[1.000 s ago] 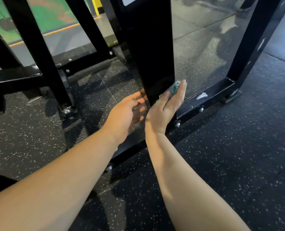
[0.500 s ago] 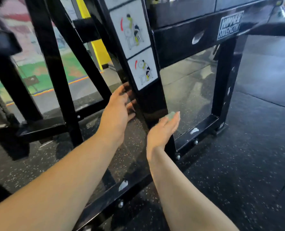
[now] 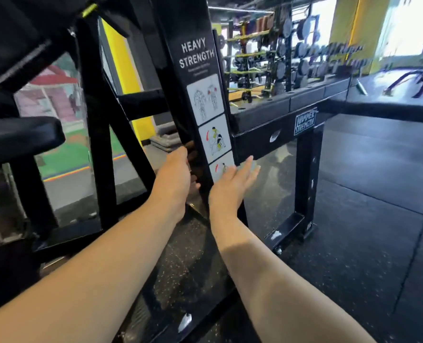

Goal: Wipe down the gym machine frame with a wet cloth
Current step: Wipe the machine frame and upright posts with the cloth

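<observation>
Right hand (image 3: 231, 186) lies flat on the frame post (image 3: 180, 70), fingers (image 3: 248, 167) straight beside the lowest sticker (image 3: 218, 169). I cannot tell whether the cloth is under the palm. Left hand (image 3: 173, 179) rests loosely bent fingers on the post's left face.

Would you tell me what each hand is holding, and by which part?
Nothing gripped: left hand and right hand press against the upright; no cloth clearly shows.

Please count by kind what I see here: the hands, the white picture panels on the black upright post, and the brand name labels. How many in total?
Hands: 2, left hand and right hand
White picture panels: 3, top panel, middle panel, bottom panel partly behind the right hand
Brand labels: 2, HEAVY STRENGTH label and HAMMER STRENGTH label
Total: 7
</observation>
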